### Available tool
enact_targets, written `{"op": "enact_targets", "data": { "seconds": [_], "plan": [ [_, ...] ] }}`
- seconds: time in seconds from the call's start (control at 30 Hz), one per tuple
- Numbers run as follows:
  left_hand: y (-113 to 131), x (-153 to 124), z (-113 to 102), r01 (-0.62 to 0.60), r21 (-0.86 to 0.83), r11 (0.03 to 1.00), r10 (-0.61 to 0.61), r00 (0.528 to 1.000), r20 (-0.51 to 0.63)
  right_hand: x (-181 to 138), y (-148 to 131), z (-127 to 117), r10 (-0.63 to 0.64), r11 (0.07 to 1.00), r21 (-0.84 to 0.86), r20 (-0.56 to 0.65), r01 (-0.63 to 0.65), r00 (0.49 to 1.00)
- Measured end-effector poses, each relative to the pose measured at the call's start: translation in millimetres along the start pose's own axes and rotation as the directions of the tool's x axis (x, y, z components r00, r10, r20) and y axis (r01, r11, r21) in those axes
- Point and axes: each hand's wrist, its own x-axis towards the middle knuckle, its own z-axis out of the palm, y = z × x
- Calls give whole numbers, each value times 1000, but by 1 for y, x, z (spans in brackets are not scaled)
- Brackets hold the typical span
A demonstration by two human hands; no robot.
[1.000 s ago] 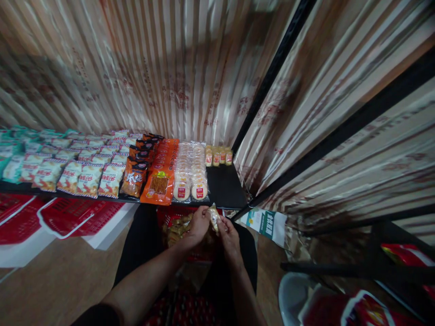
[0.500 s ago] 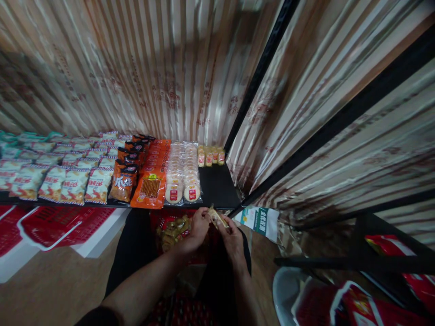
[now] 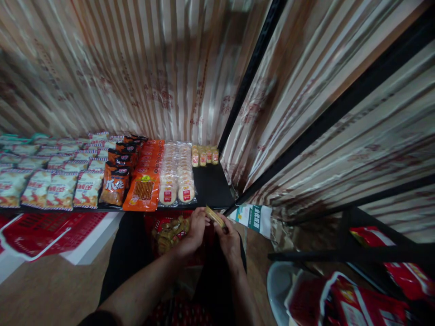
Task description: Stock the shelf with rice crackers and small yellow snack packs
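Between my two hands, just in front of the shelf's front edge, is a small gold-wrapped snack packet [image 3: 215,217]. My left hand [image 3: 197,226] pinches its left end. My right hand [image 3: 228,237] grips the right end with thumb and fingers. Below and left of them, a red basket [image 3: 149,226] between my knees holds several similar gold packets [image 3: 171,232]. On the black shelf [image 3: 212,185], a short row of small yellow packets [image 3: 205,156] stands at the back right. Beside it lie two columns of clear-wrapped round crackers [image 3: 176,174].
Further left on the shelf are orange snack bags [image 3: 144,181], black-and-orange bags [image 3: 115,181] and many white bags [image 3: 61,185]. Black metal bars [image 3: 306,136] slant across the right. A red basket [image 3: 50,231] sits under the shelf; a pale tub [image 3: 278,290] stands lower right.
The view has turned slightly, so the shelf goods sit further left. The packet has been turned in my hands and now shows a striped, more golden side.
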Motion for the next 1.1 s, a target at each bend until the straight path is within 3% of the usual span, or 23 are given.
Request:
{"op": "enact_targets", "data": {
  "seconds": [0.17, 0.4, 0.73, 1.1],
  "plan": [
    [7, -5, 4, 57, -101, 993, -54, 998, 27, 3, 3, -3, -107, 992, -64, 3, 107, 994],
    [13, -8, 6, 117, -162, 980, -111, 993, 45, 4, 5, -3, -161, 982, -107, -23, 158, 987],
    [11, -10, 1, 79, -156, 985, -75, 997, 34, 5, 11, -2, -159, 982, -104, -4, 157, 987],
    [10, -10, -3, 116, -139, 984, -115, 993, 11, 17, 11, 1, -123, 988, -96, -56, 117, 991]
  ]
}}
